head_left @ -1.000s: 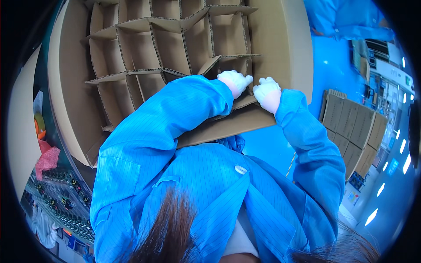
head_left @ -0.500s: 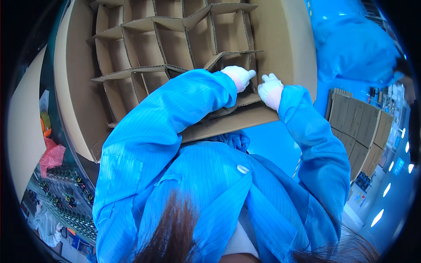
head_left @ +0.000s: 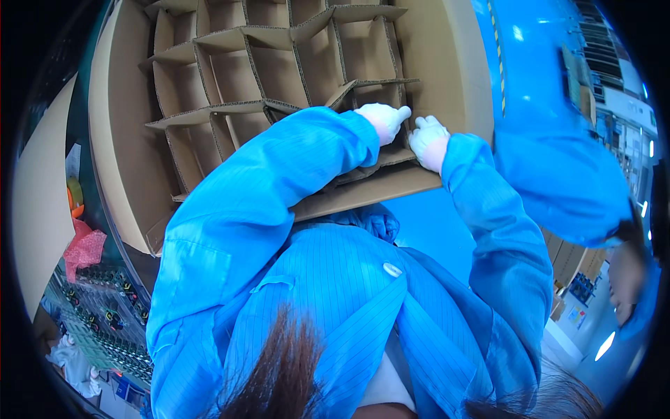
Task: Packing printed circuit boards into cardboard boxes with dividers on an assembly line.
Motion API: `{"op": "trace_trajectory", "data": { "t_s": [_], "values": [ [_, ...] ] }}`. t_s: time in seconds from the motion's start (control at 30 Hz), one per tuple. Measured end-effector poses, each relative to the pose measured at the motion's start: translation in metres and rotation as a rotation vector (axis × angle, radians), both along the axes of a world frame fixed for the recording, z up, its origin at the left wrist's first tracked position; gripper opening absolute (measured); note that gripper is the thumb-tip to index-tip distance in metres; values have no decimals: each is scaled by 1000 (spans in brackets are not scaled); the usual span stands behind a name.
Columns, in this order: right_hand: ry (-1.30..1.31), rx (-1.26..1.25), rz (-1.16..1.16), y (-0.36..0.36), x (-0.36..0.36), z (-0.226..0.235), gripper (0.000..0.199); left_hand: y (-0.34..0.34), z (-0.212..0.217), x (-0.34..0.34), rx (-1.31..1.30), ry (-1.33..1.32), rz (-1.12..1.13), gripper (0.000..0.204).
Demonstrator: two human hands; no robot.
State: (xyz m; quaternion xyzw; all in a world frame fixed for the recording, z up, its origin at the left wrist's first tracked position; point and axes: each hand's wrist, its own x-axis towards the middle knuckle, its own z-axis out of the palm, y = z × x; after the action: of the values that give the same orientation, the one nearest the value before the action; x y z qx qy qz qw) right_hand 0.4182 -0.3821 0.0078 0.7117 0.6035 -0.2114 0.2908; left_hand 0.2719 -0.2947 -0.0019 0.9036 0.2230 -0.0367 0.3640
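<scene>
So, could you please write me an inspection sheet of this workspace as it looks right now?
Surface: blue floor beneath the box; no table seen.
Job's things: open cardboard box with a cardboard divider grid; cells in view look empty.
Clutter: pink wrap and a tray of small parts at the left.
Grippers: left hand and right hand, white-gloved, both on the grid's near right corner.
Cables: nothing seen.
Surroundings: another person in a blue coat at the right; flat cardboard stack behind.
</scene>
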Motion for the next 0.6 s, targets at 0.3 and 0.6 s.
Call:
{"op": "trace_trajectory", "data": {
  "t_s": [0.3,0.6],
  "values": [
    [-100,-388,532,23,-18,29,33,-26,20,-65,353,-92,-237,34],
    [-104,-107,495,8,-13,27,45,-42,-15,-65,460,-112,-178,34]
  ]
}}
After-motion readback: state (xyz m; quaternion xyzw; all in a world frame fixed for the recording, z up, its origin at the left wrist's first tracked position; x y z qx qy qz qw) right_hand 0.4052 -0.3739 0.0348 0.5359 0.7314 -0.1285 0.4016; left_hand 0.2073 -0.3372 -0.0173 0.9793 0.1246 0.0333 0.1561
